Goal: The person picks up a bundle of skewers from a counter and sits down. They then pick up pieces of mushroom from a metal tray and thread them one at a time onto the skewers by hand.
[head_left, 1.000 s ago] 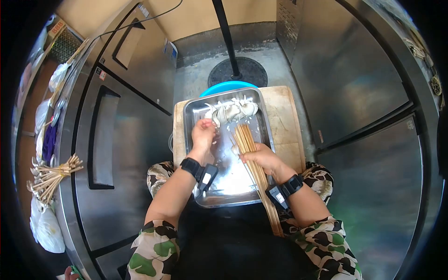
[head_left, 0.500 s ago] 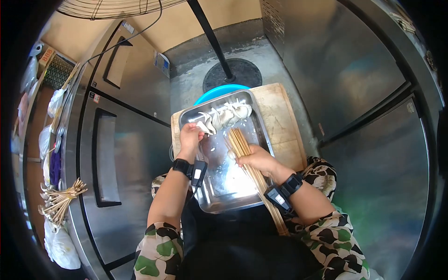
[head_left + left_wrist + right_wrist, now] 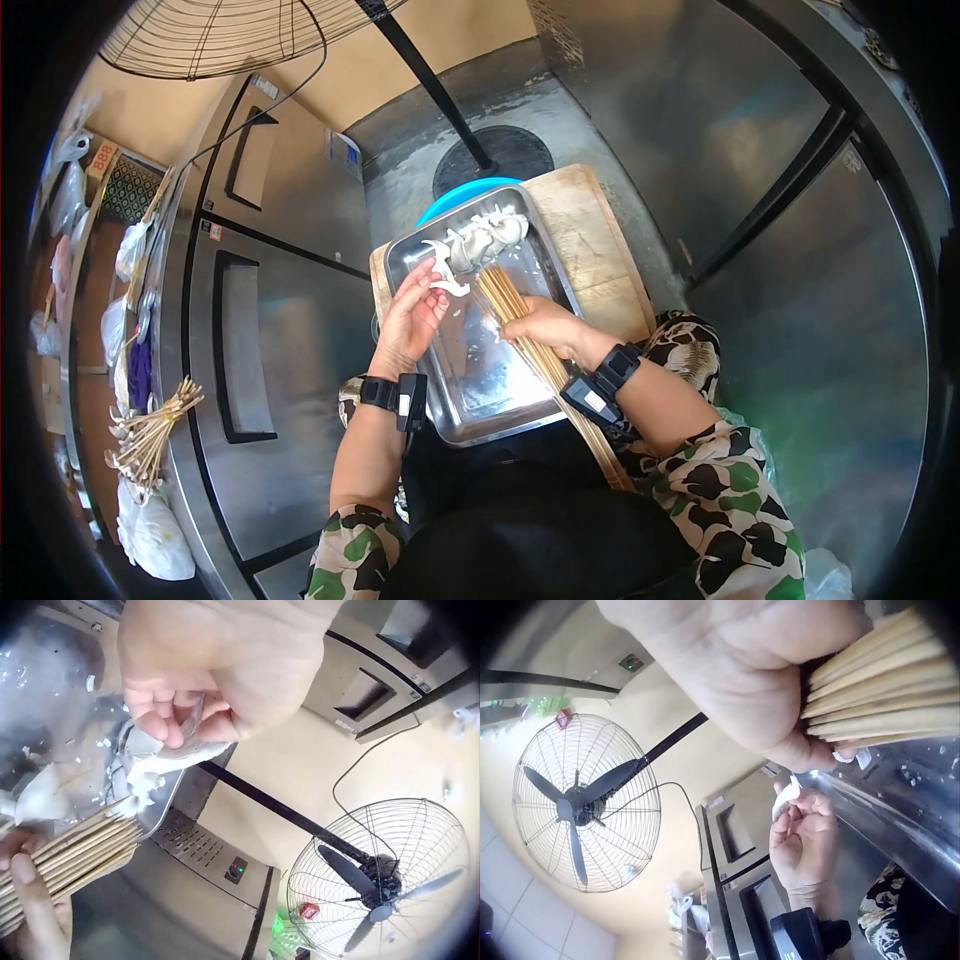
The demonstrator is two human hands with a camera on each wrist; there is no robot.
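My left hand (image 3: 410, 315) pinches a white oyster mushroom piece (image 3: 449, 286) between thumb and fingers, over the left side of a metal tray (image 3: 462, 400). In the left wrist view the mushroom's thin grey-white edge (image 3: 184, 757) shows under the fingertips. My right hand (image 3: 550, 328) grips a thick bundle of bamboo skewers (image 3: 580, 415), tips pointing at the tray's far end. A white mushroom piece (image 3: 43, 796) shows beside the right fingers in the left wrist view. Along the tray's far end lies a row of oyster mushrooms (image 3: 482, 240).
Under the tray is a wooden board (image 3: 600, 240), with a blue basin (image 3: 470, 195) behind it. Steel fridges (image 3: 235, 340) stand on both sides. A caged fan (image 3: 379, 877) rises on a black pole (image 3: 435, 85). Bundled skewers (image 3: 155, 430) sit on the left.
My left hand has come back from the mushroom row with a piece and has turned palm upward. The right hand keeps its grip on the skewers. The head view has shifted.
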